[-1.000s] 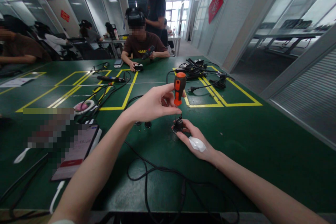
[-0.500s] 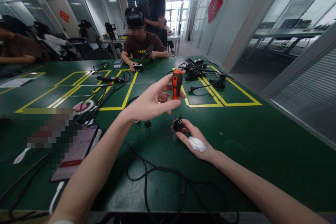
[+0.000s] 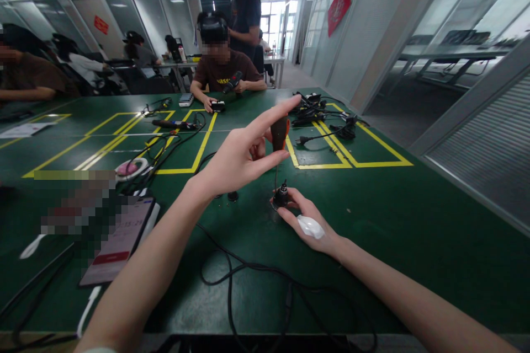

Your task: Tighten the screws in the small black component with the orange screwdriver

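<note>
My left hand [image 3: 244, 154] is closed around the orange and dark grey handle of a screwdriver [image 3: 280, 135], its index finger pressed along the top. The thin shaft points straight down to a small black part with a metal stem [image 3: 281, 196]. Thumb and fingers of my right hand [image 3: 308, 218] pinch that black part on the table; a white covering lies over the back of this hand. Whether the tip sits in a screw is too small to tell. Beyond my left wrist stands another small black part [image 3: 233, 196], partly hidden.
Black cables [image 3: 265, 269] loop across the green table [image 3: 393, 265] in front of me. A phone [image 3: 120, 242] lies at left near a white tape roll [image 3: 131, 169]. Tangled black cords [image 3: 308, 107] lie at the far right. A person [image 3: 229, 69] sits opposite, holding a power drill [image 3: 232, 83].
The screwdriver handle has turned, showing more dark grey and less orange. My left index finger has stretched up and right across its top. My right hand holds still.
</note>
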Demonstrator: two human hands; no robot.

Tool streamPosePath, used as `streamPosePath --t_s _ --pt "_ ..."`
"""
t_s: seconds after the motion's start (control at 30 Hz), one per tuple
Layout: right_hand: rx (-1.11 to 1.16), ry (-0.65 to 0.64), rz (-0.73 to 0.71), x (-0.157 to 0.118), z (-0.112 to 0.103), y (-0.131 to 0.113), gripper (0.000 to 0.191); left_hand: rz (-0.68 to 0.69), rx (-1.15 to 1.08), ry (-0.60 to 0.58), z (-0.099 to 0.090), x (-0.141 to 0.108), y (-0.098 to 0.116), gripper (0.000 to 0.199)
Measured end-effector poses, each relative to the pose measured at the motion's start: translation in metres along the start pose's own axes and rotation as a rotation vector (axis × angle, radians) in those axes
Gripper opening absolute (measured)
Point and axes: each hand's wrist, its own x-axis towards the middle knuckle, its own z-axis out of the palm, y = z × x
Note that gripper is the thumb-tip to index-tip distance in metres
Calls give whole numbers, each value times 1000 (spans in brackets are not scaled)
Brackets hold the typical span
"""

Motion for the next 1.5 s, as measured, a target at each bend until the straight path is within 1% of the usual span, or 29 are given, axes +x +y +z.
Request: streamPosePath --t_s 0.1,0.23,0.3,0.47,0.63,0.77,0.97,1.13,1.27,1.43,1.5 --pt "3 2 6 0 1 2 32 62 75 40 2 0 -2 66" --pt "8 7 -4 0 1 4 33 237 98 127 3 3 -3 52" --pt "6 6 -6 0 1 4 33 279 119 162 3 4 -5 50" --pt "6 8 -7 0 0 3 32 240 87 182 4 4 -9 57" --pt "14 2 3 0 0 3 32 269 117 195 6 3 -3 41" --pt "12 10 14 0 0 4 33 284 147 213 7 2 4 35" --pt "18 10 18 0 0 4 32 254 24 223 11 3 3 32" --pt "23 8 2 0 0 3 31 235 17 213 11 3 0 40" --pt "27 10 4 0 0 4 31 228 71 208 9 2 1 38" --pt "29 17 2 0 1 5 32 248 15 153 7 2 3 44" --pt "26 14 0 0 1 4 31 243 12 149 7 2 2 43"
